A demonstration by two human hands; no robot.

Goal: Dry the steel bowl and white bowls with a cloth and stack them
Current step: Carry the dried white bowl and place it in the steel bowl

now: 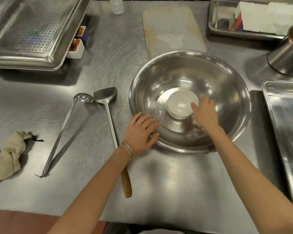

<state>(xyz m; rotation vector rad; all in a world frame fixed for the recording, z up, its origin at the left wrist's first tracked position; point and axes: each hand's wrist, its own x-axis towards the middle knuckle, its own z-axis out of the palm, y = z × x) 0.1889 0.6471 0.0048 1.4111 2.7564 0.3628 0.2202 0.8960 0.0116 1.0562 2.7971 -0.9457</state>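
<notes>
Thin silver bangles [127, 149] ring the wrist of the left hand [140, 130]; forearms bare.

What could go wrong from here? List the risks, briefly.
1. The right hand holds the white bowls by one edge only. The stack looks slightly uneven, so lifting it could tip a bowl against the steel bowl.
2. The cloth lies far to the left, in neither hand, so bowls might get stacked wet.
3. The spatula handle lies right beside the left hand and wrist. An arm move could knock it toward the table edge.
</notes>
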